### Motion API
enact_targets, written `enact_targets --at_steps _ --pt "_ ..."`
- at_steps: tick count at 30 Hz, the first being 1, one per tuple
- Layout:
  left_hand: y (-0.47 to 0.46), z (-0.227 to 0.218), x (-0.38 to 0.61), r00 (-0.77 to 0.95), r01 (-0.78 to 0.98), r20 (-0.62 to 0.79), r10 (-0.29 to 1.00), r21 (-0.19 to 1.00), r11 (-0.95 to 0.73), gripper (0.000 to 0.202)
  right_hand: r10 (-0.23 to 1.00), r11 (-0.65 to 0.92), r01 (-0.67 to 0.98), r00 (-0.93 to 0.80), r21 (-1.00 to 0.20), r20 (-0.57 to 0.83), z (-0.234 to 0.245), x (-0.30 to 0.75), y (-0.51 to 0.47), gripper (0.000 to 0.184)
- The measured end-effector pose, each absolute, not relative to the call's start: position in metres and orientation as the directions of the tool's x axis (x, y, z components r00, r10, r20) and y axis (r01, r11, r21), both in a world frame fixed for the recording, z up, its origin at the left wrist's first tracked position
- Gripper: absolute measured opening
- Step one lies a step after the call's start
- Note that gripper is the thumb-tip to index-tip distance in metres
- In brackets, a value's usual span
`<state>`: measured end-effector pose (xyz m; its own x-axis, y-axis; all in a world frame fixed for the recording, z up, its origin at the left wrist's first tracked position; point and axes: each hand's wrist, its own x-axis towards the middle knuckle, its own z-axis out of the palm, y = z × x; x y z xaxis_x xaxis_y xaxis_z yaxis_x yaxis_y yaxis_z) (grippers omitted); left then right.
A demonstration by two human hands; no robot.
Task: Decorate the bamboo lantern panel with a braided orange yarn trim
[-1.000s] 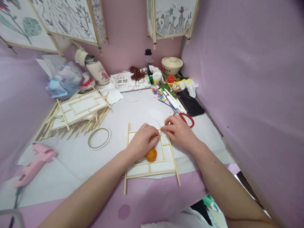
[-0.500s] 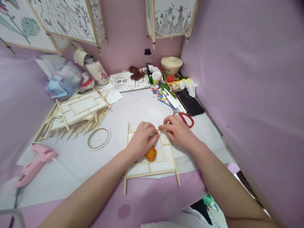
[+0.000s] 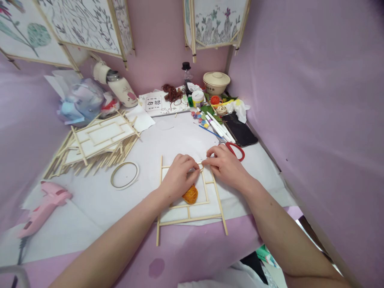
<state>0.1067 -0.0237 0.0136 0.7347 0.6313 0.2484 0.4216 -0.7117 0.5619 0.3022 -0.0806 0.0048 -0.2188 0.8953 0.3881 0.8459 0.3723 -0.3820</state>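
Note:
A wooden stick frame (image 3: 188, 219) backed with white paper lies flat at the table's front edge. Over its upper part, my left hand (image 3: 180, 171) is closed, thumb and fingers pinching a strand of orange yarn. The small ball of orange yarn (image 3: 190, 195) rests on the frame just under that hand, partly covered by it. My right hand (image 3: 223, 163) is at the frame's upper right corner, thumb and index fingertip pinched together on the same yarn, which forms a small loop between the hands. Its other fingers are curled.
Red-handled scissors (image 3: 235, 152), a phone (image 3: 240, 130) and white pens (image 3: 220, 128) lie beyond my right hand. Left are a tape roll (image 3: 112, 180), a pink glue gun (image 3: 45, 208) and a stack of stick frames (image 3: 102, 138). Paper lanterns (image 3: 217, 24) hang above.
My right fingertips have shifted very slightly to the right, away from the left hand. Everything else stays where it was.

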Motion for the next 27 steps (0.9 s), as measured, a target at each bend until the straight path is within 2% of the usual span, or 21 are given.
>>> enact_targets --at_steps 11,17,27 --pt "-0.022 0.017 0.109 0.689 0.490 0.267 0.674 0.514 -0.704 0.006 0.886 0.380 0.822 -0.192 -0.425 0.422 0.003 0.302 -0.080 0.031" --pt "-0.022 0.024 0.113 0.646 0.586 0.204 0.735 0.485 -0.649 0.006 0.900 0.365 0.819 -0.190 -0.442 0.393 0.002 0.302 -0.079 0.033" --pt "-0.024 0.025 0.116 0.649 0.623 0.086 0.756 0.511 -0.592 0.007 0.905 0.361 0.815 -0.191 -0.453 0.379 0.003 0.303 -0.080 0.032"
